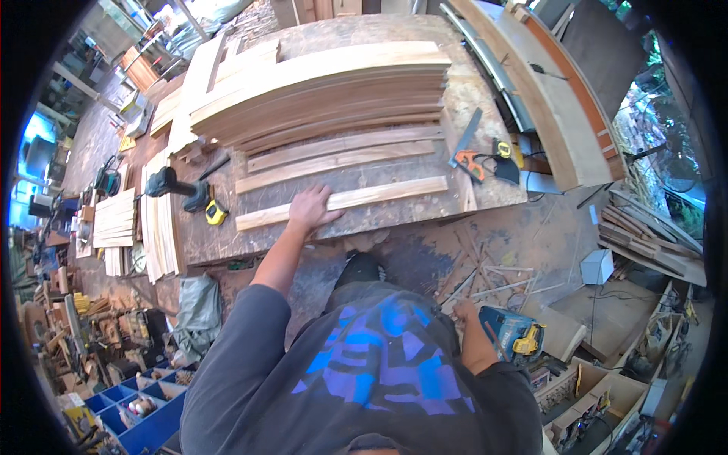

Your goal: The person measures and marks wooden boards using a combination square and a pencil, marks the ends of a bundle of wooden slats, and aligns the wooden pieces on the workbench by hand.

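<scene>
My left hand (309, 208) lies across a pale wooden strip (390, 192) near the front edge of the workbench (500, 189), fingers stretched out over it. Beyond that strip are more strips, the nearer one (341, 164) lying parallel to it. A tall stack of boards (326, 87) stands behind them. My right hand (462, 309) hangs low at my right side, off the bench; its fingers are too small and unclear to read, and I see nothing plainly held in it. A cordless drill (178, 188) and a yellow-black tape measure (216, 212) lie left of the strips.
On the bench's right lie an orange-handled square (469, 161) and another yellow tape measure (503, 149). Scrap sticks (485, 277) litter the floor. A blue tool case (504, 330) is at my right, a blue divided bin (144, 425) at lower left. Long boards (546, 98) lean at right.
</scene>
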The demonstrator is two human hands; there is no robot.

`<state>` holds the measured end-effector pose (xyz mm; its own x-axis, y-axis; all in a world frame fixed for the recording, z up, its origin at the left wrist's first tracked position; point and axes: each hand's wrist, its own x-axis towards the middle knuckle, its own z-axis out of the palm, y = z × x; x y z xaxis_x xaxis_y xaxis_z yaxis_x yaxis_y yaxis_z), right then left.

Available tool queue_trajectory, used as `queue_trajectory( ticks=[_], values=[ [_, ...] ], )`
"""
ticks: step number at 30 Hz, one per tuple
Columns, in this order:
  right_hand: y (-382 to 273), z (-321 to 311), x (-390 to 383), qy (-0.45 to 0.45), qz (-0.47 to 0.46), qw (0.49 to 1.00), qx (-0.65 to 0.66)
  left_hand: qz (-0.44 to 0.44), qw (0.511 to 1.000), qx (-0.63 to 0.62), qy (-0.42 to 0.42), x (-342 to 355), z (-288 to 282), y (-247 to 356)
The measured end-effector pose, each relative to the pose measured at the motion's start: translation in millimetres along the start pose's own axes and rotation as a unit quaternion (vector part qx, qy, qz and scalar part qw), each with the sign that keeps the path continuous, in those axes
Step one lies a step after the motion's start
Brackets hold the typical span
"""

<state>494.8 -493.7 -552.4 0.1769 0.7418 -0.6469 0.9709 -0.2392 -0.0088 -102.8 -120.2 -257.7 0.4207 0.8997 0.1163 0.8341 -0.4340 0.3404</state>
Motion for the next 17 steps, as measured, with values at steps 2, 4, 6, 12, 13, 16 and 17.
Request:
queue_trajectory(
  ticks=[2, 4, 6, 12, 13, 16, 17],
  values=[
    [-98.1, -56.4, -12.5, -0.083, 0.057, 0.986, 0.134, -0.054, 0.997, 0.058, -0.022, -42.3, -15.0, -17.7],
    [-97.2, -66.8, -15.9, 0.026, 0.057, 0.992, 0.11, -0.081, 0.994, 0.058, -0.035, -45.2, -14.7, -23.5],
    [-109.7, -88.1, -14.6, 0.038, 0.095, 0.981, 0.165, -0.069, 0.996, 0.048, -0.037, -41.1, -0.2, -29.9],
    [-218.1, -204.8, -43.4, 0.189, -0.064, 0.955, 0.221, -0.006, 1.0, 0.025, -0.01, -44.0, 5.0, -23.1],
    [-228.8, -216.1, -34.0, 0.152, -0.086, 0.952, 0.251, -0.018, 0.999, 0.032, 0.001, -46.1, 3.7, -23.5],
    [-261.5, -250.9, 9.0, -0.075, -0.201, 0.867, 0.45, -0.008, 0.999, 0.041, 0.009, -44.7, -1.6, -24.7],
    [-266.7, -255.1, 20.2, -0.074, -0.209, 0.867, 0.447, -0.003, 0.999, 0.045, -0.014, -41.8, -4.7, -24.7]
  ],
)
